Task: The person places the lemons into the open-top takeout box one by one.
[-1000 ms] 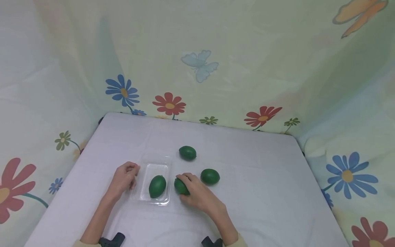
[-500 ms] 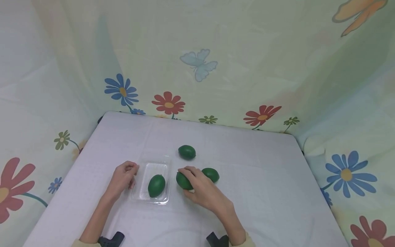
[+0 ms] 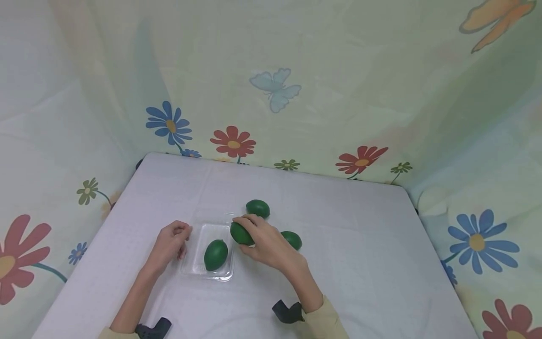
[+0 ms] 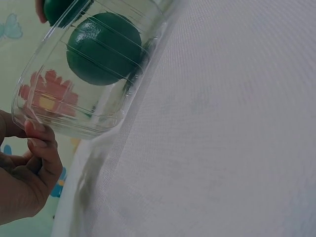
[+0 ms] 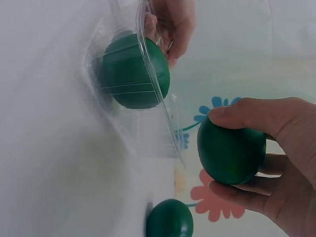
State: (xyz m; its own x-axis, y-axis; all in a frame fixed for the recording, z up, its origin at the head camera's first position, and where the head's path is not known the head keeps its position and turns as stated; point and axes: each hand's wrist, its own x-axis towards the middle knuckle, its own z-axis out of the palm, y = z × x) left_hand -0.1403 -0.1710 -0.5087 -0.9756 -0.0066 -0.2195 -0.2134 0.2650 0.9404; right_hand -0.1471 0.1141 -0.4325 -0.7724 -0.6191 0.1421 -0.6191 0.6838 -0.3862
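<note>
The right hand point(image 3: 267, 242) grips a green lime-like fruit point(image 3: 241, 233), thumb on one side and curled fingers point(image 5: 247, 185) on the other, as the right wrist view shows plainly. The held fruit is lifted off the desk point(image 3: 360, 263) and hangs just at the right rim of a clear plastic tray point(image 3: 199, 268), near its far corner. From the head view I cannot tell whether the fruit touches the tray's rim.

The left hand point(image 3: 169, 245) rests at the tray's left side. Its fingers are curled, and in the left wrist view the fingertips point(image 4: 39, 140) lie against the tray's transparent wall. Whether they truly pinch the rim or only press against it cannot be told.

Inside the tray lies a second green fruit point(image 3: 216, 254), tilted a little, toward the near half of the tray. The left wrist view shows it through the ribbed clear wall.

Two more green fruits lie on the desk outside the tray. One point(image 3: 258, 208) sits just beyond the right hand's fingers, on the far side. The other point(image 3: 292, 239) lies to the right of that hand and is partly hidden behind it.

The desk is covered in a white cloth. Around it on three sides hangs a pale green curtain point(image 3: 296, 70) printed with red and blue flowers and butterflies. Pale yellow sleeves point(image 3: 322, 322) show at the wrists, with dark wrist mounts beside them.
</note>
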